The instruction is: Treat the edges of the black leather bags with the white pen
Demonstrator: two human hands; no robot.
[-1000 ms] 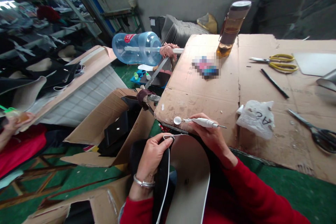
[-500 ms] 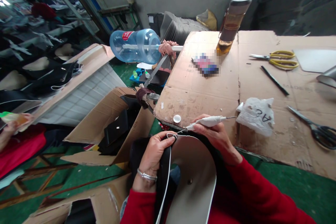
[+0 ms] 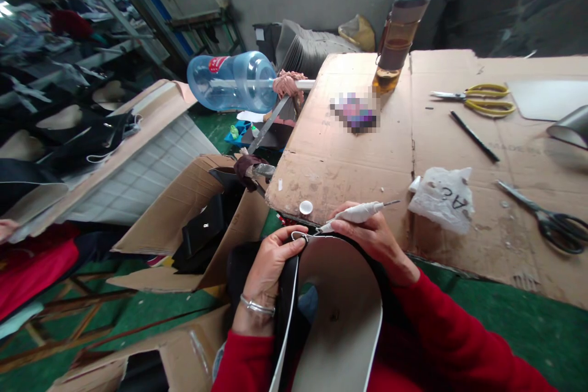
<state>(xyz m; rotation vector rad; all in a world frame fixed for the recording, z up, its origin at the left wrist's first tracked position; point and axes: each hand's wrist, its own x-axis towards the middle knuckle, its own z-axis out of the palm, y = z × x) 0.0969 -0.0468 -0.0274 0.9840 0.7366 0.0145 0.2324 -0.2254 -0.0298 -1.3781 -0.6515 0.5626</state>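
Note:
A curved sheet point(image 3: 342, 294), pale grey inside with a white cut edge and a black outer face, bends over my lap. My left hand point(image 3: 271, 263) pinches its upper left corner between thumb and fingers, by a small dark fitting and a white loop of cord or edging. Closed round a slim awl-like tool point(image 3: 361, 212) with a white wrapped handle, my right hand point(image 3: 374, 239) points its thin metal tip left at that corner. Whether the tip touches the sheet I cannot tell. A small white cap point(image 3: 305, 207) lies on the table edge just beyond.
On the cardboard-covered table point(image 3: 349, 165) lie black scissors point(image 3: 546, 217), yellow-handled scissors point(image 3: 487, 100), a black strip point(image 3: 474, 136) and a plastic bag point(image 3: 443, 199). A drink bottle point(image 3: 399, 43) stands behind. An open carton point(image 3: 169, 220) is at left, near a co-worker's hand point(image 3: 6, 229).
The view has shifted slightly. My right hand has tilted the tool a little, still close to the corner. At far left, the co-worker's hand and a green-topped item have mostly left view.

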